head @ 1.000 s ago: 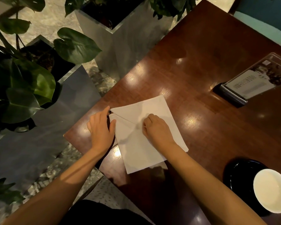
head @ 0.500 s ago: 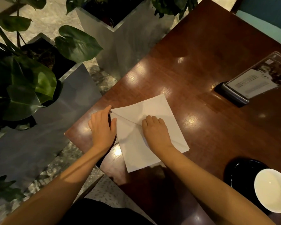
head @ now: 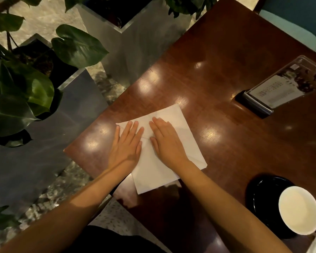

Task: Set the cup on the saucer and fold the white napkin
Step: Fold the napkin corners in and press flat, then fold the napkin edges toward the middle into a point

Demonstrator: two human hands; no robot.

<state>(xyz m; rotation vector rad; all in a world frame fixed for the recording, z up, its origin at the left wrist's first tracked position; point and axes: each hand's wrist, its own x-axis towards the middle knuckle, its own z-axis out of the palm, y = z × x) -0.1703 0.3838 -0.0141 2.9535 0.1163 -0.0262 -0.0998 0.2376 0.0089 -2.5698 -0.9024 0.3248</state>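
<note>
White paper napkin (head: 153,172), folded, flat on glossy brown wooden worktop (head: 226,152), directly under both palms. Left hand (head: 127,147) and right hand (head: 167,143) side by side, fingers straight, pressing it; fold edge showing between them.

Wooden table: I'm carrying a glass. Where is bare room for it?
Bare: brown wooden table beyond the white paper napkin, and between napkin and clear menu stand. Crowded: near edge, left hand and right hand pressing the napkin, black saucer with white cup to their right.

The white cup (head: 299,209) sits on the black saucer (head: 261,190), well apart from the folded white napkin (head: 153,174) lying flat.
</note>
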